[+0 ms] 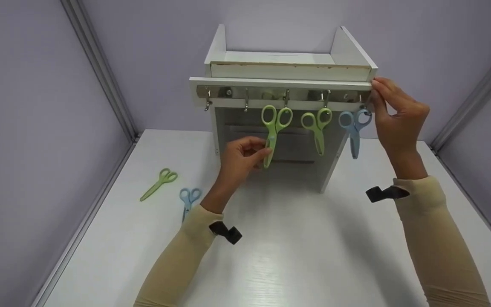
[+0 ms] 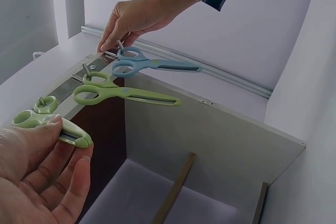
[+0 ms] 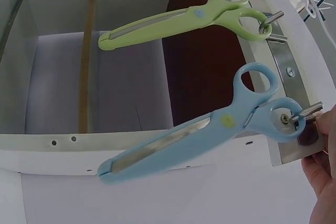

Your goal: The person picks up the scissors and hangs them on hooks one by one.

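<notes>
- We pinch the blades of a green pair of scissors (image 1: 273,132) with our left hand (image 1: 241,160); its handle hangs on a hook of the metal rail (image 1: 279,94).
- Our right hand (image 1: 394,117) rests its fingertips on the right end of the white shelf (image 1: 284,83), just beside the blue scissors (image 1: 355,128) on the last hook; it grips nothing that we can see.
- A second green pair (image 1: 317,128) hangs between them.
- On the table (image 1: 292,256) to the left lie another green pair (image 1: 159,183) and another blue pair (image 1: 189,200).
</notes>
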